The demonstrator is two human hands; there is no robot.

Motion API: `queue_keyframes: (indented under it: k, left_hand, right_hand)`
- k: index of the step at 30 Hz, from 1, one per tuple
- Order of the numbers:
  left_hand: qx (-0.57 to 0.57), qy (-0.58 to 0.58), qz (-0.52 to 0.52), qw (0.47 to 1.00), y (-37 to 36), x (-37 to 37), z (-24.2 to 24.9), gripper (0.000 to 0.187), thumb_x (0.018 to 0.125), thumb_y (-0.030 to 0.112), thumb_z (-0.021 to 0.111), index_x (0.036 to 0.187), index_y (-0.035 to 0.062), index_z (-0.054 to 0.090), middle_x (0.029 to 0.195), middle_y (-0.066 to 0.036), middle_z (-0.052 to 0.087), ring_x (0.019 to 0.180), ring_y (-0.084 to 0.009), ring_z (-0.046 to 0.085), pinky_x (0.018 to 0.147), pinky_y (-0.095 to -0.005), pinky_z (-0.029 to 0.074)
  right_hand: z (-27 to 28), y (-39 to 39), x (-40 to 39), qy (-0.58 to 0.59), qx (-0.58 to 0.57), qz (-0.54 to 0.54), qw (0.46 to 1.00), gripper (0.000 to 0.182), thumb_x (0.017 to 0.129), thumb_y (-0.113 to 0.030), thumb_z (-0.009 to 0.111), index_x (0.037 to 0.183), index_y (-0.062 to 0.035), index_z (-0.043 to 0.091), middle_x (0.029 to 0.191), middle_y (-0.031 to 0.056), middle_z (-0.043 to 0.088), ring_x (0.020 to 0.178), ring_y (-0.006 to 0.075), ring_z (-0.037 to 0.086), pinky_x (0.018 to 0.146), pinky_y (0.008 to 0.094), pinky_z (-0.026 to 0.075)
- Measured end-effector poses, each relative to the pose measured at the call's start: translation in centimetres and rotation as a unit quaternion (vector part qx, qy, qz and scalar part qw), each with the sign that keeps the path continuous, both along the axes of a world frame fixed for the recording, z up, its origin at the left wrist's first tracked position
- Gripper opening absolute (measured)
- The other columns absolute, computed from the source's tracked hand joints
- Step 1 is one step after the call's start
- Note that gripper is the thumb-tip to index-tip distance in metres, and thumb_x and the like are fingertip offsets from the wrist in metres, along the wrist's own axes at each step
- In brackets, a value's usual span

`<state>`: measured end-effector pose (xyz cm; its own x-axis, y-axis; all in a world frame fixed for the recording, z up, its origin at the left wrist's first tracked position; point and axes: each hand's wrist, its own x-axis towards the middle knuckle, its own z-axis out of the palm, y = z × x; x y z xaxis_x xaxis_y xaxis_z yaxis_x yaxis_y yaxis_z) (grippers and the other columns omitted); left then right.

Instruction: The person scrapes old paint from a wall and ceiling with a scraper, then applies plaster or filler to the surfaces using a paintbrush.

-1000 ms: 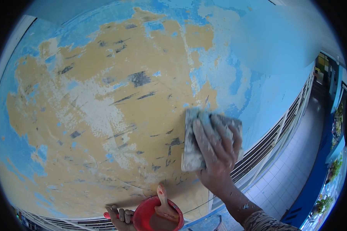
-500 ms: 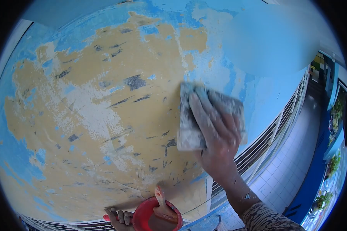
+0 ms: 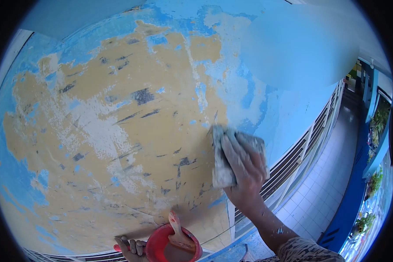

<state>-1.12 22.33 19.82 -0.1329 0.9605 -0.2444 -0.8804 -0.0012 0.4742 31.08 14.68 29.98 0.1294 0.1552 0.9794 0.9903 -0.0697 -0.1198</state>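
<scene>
My right hand (image 3: 245, 170) presses a flat, putty-smeared spreader (image 3: 222, 168) against the wall, with its fingers stretched over the back of the plate. The wall (image 3: 161, 131) carries a large patch of tan skim, streaked with grey and white, among blue paint. At the bottom of the view, my left hand (image 3: 134, 248) is closed around the handle of a red dipper (image 3: 152, 248), whose end pokes out past the fingers. Inside the dipper are brownish liquid (image 3: 179, 253) and a flat brush (image 3: 175, 225) that leans on the rim, handle up.
A slatted railing or louvre (image 3: 308, 153) runs along the wall's right side. Beyond it lies a white tiled walkway (image 3: 318, 183) with a blue ledge (image 3: 358, 174) and potted plants (image 3: 366, 222). More slats (image 3: 52, 256) run beneath the wall's lower edge.
My right hand and the spreader have moved down the wall. My left hand and the dipper have shifted slightly left in view, as has the wall.
</scene>
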Motion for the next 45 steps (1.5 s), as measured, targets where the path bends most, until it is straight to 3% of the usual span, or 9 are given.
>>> queue_keyframes:
  k: [3,7,14,19,26,30,37,42,45]
  left_hand:
    - [0.019,0.015,-0.004,1.000,0.0,-0.2,-0.8,0.035,0.102,0.044,0.056,0.085,0.0133,0.058,0.047,0.007,0.028,0.037,-0.0052,0.019,0.032,-0.0210,0.018]
    - [0.011,0.030,-0.007,0.999,0.2,-0.4,-0.5,0.034,0.103,0.043,0.055,0.085,0.0143,0.058,0.047,0.007,0.028,0.037,-0.0051,0.020,0.032,-0.0210,0.019]
    - [0.004,0.028,0.003,1.000,-0.6,0.7,1.1,0.034,0.104,0.041,0.054,0.082,0.0148,0.056,0.047,0.007,0.029,0.036,-0.0051,0.021,0.032,-0.0202,0.020]
    - [0.024,0.035,-0.024,0.999,0.0,-0.3,0.1,0.034,0.104,0.041,0.054,0.082,0.0150,0.057,0.047,0.006,0.030,0.036,-0.0048,0.021,0.032,-0.0203,0.020]
    - [0.030,0.030,-0.022,0.999,-0.1,-0.4,-0.4,0.034,0.104,0.042,0.053,0.083,0.0153,0.056,0.047,0.006,0.029,0.036,-0.0049,0.021,0.033,-0.0203,0.020]
    - [0.030,0.048,-0.025,0.998,0.0,-0.4,-0.2,0.034,0.104,0.043,0.052,0.085,0.0147,0.057,0.047,0.006,0.029,0.036,-0.0053,0.020,0.033,-0.0200,0.022]
    - [0.026,0.014,-0.021,0.999,-0.1,-0.2,-0.1,0.036,0.105,0.043,0.050,0.086,0.0141,0.058,0.046,0.007,0.027,0.036,-0.0056,0.019,0.033,-0.0202,0.023]
    - [0.010,0.049,-0.008,0.999,0.0,0.1,0.2,0.034,0.105,0.041,0.052,0.083,0.0155,0.056,0.046,0.007,0.026,0.036,-0.0049,0.020,0.032,-0.0208,0.021]
    - [0.019,0.029,-0.015,0.999,-0.1,-0.3,-0.7,0.034,0.104,0.042,0.052,0.083,0.0159,0.056,0.047,0.007,0.026,0.036,-0.0047,0.019,0.032,-0.0209,0.020]
  right_hand:
    - [-1.4,0.1,0.8,-0.004,-0.003,-0.030,1.000,0.074,0.068,-0.013,0.080,0.139,-0.0070,0.059,0.128,0.0127,0.067,0.118,0.0343,0.061,0.090,0.0463,0.045]
    - [4.0,0.1,2.1,-0.001,0.020,-0.017,1.000,0.074,0.068,-0.015,0.081,0.139,-0.0070,0.060,0.128,0.0122,0.067,0.117,0.0344,0.061,0.091,0.0452,0.046]
    - [-2.2,-0.1,1.9,0.010,-0.001,-0.036,0.999,0.070,0.072,-0.018,0.081,0.138,-0.0073,0.060,0.128,0.0129,0.067,0.123,0.0322,0.060,0.091,0.0465,0.045]
    - [4.5,-1.0,3.5,0.008,-0.003,-0.025,1.000,0.076,0.066,-0.017,0.082,0.137,-0.0055,0.060,0.128,0.0134,0.067,0.115,0.0333,0.062,0.090,0.0451,0.046]
    - [-1.4,-0.8,3.1,0.024,-0.011,-0.046,0.999,0.061,0.079,-0.024,0.079,0.135,-0.0070,0.063,0.127,0.0109,0.069,0.119,0.0311,0.062,0.089,0.0450,0.047]
    - [5.0,0.7,6.2,-0.036,0.081,-0.061,0.994,0.061,0.078,-0.021,0.079,0.136,-0.0076,0.062,0.127,0.0113,0.069,0.118,0.0309,0.063,0.089,0.0443,0.047]
    - [-0.6,-0.4,3.2,0.040,0.025,-0.052,0.998,0.061,0.075,-0.013,0.078,0.134,-0.0078,0.063,0.127,0.0106,0.069,0.119,0.0315,0.062,0.095,0.0454,0.046]
    - [4.4,1.0,6.7,0.004,0.103,-0.078,0.992,0.062,0.074,-0.011,0.077,0.134,-0.0079,0.063,0.127,0.0108,0.069,0.117,0.0307,0.062,0.095,0.0460,0.046]
    - [3.3,0.5,6.4,0.019,0.080,-0.076,0.994,0.060,0.075,-0.010,0.075,0.134,-0.0077,0.063,0.128,0.0123,0.068,0.117,0.0313,0.062,0.095,0.0454,0.046]
